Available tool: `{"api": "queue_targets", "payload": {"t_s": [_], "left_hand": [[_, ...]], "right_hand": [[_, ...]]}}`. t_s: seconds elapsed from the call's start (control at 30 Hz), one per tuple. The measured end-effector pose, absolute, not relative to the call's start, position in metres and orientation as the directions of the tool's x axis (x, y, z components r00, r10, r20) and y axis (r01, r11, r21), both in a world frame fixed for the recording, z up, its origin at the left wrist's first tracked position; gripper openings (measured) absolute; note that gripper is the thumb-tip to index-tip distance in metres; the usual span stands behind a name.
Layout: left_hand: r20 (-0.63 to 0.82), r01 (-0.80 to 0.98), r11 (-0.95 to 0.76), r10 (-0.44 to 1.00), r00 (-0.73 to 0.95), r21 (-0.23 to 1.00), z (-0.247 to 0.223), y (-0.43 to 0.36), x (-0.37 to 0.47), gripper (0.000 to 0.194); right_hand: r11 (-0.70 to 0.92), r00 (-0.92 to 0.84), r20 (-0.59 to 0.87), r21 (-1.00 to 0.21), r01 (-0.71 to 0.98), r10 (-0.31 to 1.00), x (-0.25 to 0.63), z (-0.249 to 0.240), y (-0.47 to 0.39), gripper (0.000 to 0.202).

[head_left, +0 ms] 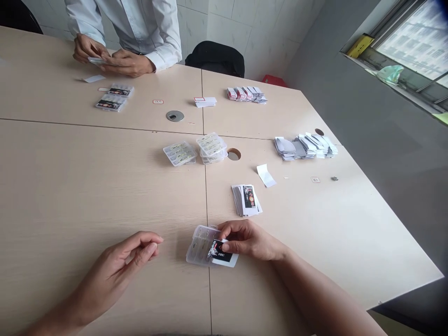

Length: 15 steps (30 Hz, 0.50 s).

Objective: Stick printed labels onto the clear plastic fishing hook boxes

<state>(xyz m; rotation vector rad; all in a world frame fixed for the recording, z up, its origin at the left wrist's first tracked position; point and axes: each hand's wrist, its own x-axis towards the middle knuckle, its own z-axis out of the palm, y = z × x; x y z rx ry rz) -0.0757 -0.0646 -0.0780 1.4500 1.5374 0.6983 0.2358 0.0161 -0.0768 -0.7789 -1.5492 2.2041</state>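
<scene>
My right hand (pixel 250 240) pinches a white label with a black printed panel (pixel 222 254) between thumb and fingers. The label lies over the right part of a clear plastic box (pixel 200 247), whose compartments hold small items that I cannot make out. This box rests on the table across a seam. To its left, my left hand (pixel 128 261) hovers apart from the box, thumb and forefinger closed together and nothing visible in them. Just beyond my right hand is a stack of the same printed labels (pixel 248 200).
Stacked clear boxes (pixel 212 144) and another pile of boxes (pixel 179 154) stand near a cable hole (pixel 234 154). Folded white papers (pixel 306 146) lie at the right, with a loose slip (pixel 266 176) nearer. Across the table a person's hands (pixel 128 63) hold a small box.
</scene>
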Motion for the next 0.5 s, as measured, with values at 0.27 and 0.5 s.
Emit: {"api": "queue_targets", "payload": {"t_s": [0.27, 0.5], "left_hand": [[-0.284, 0.484, 0.226, 0.958, 0.049, 0.845, -0.082, -0.066, -0.078, 0.036], [-0.379, 0.220, 0.330, 0.894, 0.240, 0.918, -0.067, -0.071, -0.074, 0.062]], "right_hand": [[-0.412, -0.787, -0.247, -0.911, -0.010, 0.565, 0.238, -0.078, 0.016, 0.015], [-0.480, -0.655, -0.231, -0.847, -0.229, 0.720, 0.229, -0.057, 0.005, 0.019]]}}
